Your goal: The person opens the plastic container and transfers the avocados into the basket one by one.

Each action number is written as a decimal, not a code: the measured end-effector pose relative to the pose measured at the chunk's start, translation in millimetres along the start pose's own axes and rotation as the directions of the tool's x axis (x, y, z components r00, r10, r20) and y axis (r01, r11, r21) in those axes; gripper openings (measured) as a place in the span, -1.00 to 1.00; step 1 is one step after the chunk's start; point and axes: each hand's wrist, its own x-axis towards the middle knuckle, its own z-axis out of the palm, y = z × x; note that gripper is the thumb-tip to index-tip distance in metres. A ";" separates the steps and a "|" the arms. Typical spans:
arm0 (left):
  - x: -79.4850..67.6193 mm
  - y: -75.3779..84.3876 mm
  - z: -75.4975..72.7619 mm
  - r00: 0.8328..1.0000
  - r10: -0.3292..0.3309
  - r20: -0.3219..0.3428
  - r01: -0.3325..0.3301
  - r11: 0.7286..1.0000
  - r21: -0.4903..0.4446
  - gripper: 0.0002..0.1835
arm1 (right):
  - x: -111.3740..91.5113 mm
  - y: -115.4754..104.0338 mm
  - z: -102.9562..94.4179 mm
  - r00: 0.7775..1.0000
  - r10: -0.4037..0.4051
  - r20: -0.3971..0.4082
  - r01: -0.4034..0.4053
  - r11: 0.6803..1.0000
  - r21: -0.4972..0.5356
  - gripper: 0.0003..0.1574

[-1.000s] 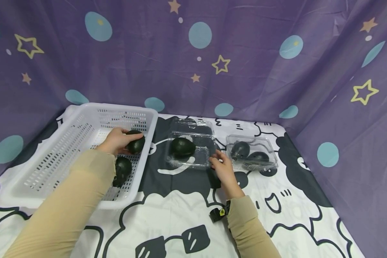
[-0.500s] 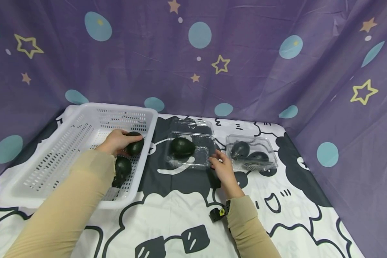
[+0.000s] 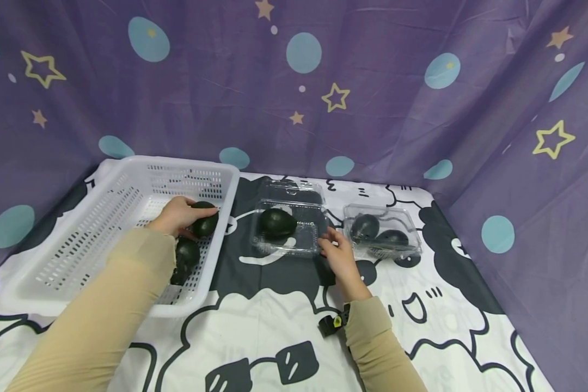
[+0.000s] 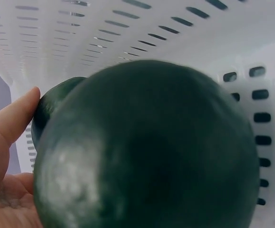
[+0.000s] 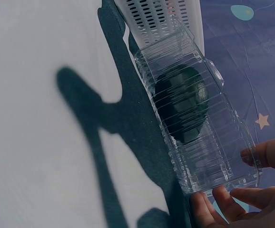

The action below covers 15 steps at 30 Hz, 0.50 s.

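Observation:
Inside the white basket, my left hand grips a dark green avocado near the right wall, thumb across its top. A second avocado lies just in front of it; in the left wrist view this nearer avocado hides much of the gripped one. My right hand holds the right end of an opened clear plastic clamshell box, thumb at the rim and fingers against the outside in the right wrist view. One avocado lies in that box's left half.
The white perforated basket fills the left of the table. Right of my right hand stands another clear clamshell box with two avocados inside. A purple curtain hangs behind the patterned tablecloth.
My left hand and the gripped avocado have shifted slightly down in the head view, toward the nearer avocado. The right hand and the clamshell box have stayed in place.

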 end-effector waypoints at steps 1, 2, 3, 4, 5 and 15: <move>0.0 0.1 -0.1 1.000 0.000 0.001 0.000 1.000 0.001 0.00 | 0.2 0.2 -0.1 1.000 -0.001 0.000 0.001 1.000 -0.002 -0.31; 0.3 0.0 0.0 1.000 -0.001 0.001 0.001 1.000 0.003 -0.01 | 0.4 0.4 -0.1 1.000 -0.001 0.001 0.001 1.000 -0.002 -0.31; 0.3 0.1 -0.1 1.000 -0.002 0.002 0.002 1.000 0.008 -0.01 | 0.5 0.5 -0.1 1.000 -0.001 0.002 0.001 1.000 -0.001 -0.31; 0.3 0.1 -0.1 1.000 -0.003 0.001 0.003 1.000 0.013 -0.01 | 0.6 0.6 -0.1 1.000 -0.002 0.002 0.002 1.000 -0.002 -0.31; 0.7 -0.2 -0.1 1.000 -0.005 0.001 0.005 1.000 0.020 -0.01 | 0.7 0.6 -0.2 1.000 -0.002 0.001 0.002 1.000 -0.004 -0.31; 1.9 -1.9 -0.1 1.000 -0.023 0.000 0.023 0.998 0.065 -0.02 | 0.0 -0.1 -0.2 1.000 0.000 -0.004 0.000 1.000 -0.008 -0.31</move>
